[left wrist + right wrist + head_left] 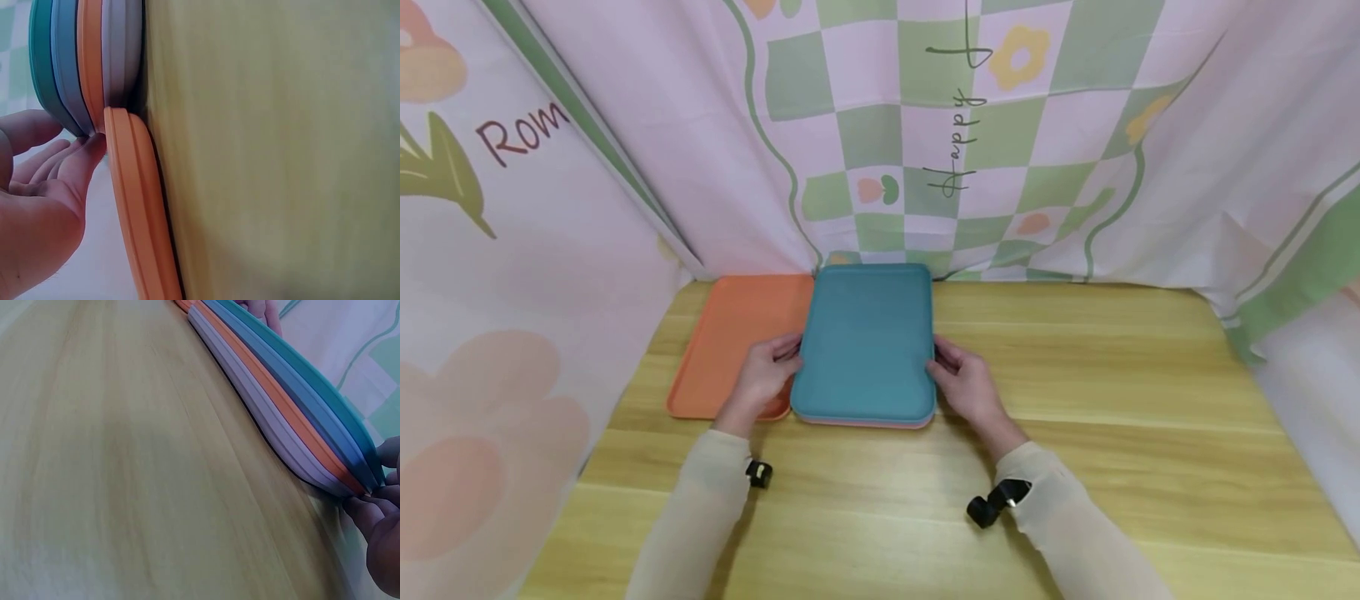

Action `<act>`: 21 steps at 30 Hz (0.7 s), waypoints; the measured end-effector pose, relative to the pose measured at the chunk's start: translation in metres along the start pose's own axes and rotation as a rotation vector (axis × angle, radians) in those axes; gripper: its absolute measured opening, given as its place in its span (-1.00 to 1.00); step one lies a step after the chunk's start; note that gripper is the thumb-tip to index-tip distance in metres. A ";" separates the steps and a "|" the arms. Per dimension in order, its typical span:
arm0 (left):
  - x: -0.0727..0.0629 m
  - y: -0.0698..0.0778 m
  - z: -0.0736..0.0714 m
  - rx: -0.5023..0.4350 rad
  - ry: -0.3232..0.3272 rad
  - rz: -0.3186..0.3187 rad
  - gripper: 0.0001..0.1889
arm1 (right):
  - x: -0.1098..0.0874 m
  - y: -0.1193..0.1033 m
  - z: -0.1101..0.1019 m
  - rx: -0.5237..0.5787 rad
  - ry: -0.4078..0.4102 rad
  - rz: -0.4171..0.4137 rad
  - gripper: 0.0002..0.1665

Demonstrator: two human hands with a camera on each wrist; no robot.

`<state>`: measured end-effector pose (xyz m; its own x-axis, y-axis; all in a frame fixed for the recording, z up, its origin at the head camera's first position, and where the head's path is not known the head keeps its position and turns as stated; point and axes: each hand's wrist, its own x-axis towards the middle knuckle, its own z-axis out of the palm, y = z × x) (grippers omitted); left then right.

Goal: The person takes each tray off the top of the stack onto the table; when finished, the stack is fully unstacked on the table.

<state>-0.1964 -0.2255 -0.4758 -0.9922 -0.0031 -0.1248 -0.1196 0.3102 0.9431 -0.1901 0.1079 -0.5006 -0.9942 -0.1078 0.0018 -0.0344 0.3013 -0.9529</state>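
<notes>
A stack of rectangular trays lies on the table, a teal tray (868,342) on top. From the side, the right wrist view shows a blue tray (294,381), an orange tray (275,394) and a pale lilac tray (250,394) beneath it. My left hand (765,372) grips the stack's left edge, its thumb by the teal rim and its fingers lower at the side. At the right edge my right hand (966,383) grips likewise, partly cut off in its wrist view. Another orange tray (737,333) lies flat against the stack's left side, partly behind my left hand.
The wooden table (1112,400) extends to the right and in front of the trays. A patterned curtain (925,142) hangs right behind them, and a white cloth with flower prints (587,250) borders the table's left side.
</notes>
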 end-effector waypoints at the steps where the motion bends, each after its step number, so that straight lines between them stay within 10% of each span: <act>1: 0.000 0.000 0.000 0.001 0.004 -0.005 -0.45 | 0.000 0.000 0.001 -0.002 0.001 -0.001 -0.37; 21: 0.000 -0.003 -0.014 0.056 -0.020 -0.047 -0.43 | 0.001 -0.009 0.014 0.014 0.015 -0.015 -0.37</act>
<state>-0.1969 -0.2398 -0.4747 -0.9845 -0.0001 -0.1754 -0.1635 0.3627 0.9175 -0.1898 0.0919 -0.4963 -0.9950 -0.0979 0.0211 -0.0485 0.2868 -0.9568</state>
